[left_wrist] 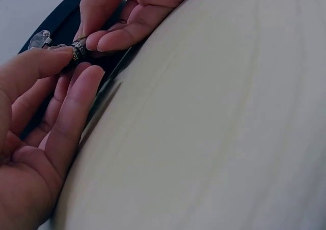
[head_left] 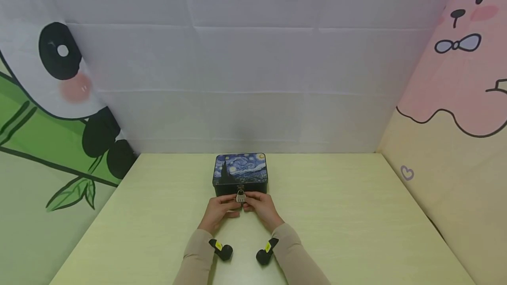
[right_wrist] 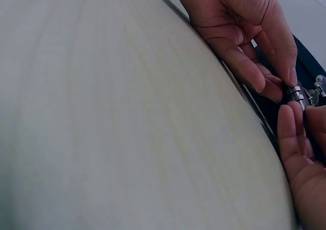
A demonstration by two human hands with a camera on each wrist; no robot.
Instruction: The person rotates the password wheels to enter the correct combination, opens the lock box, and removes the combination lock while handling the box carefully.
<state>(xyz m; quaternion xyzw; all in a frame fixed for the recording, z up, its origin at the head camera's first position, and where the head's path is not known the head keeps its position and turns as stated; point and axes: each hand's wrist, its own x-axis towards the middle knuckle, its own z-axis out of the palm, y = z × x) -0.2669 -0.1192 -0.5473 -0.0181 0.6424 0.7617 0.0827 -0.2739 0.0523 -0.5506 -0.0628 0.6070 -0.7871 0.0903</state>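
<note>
A small combination padlock [head_left: 240, 197] with numbered dials [left_wrist: 79, 51] hangs from the clasp at the front of a dark tin box [head_left: 240, 173]. The lid carries a starry night painting and is closed. From the left side, my left hand [head_left: 218, 211] pinches the padlock at one end. My right hand [head_left: 264, 208] grips its other end. In the right wrist view the metal dials [right_wrist: 294, 93] show between the fingertips of both hands. Part of the lock body is covered by the fingers.
The box stands on a pale wood-grain table [head_left: 336, 214], close to its back edge. Behind it hangs a creased white cloth [head_left: 253, 65]. Cartoon-printed panels flank the table, a green and white one [head_left: 59, 135] at left and a pink and cream one [head_left: 455, 100] at right.
</note>
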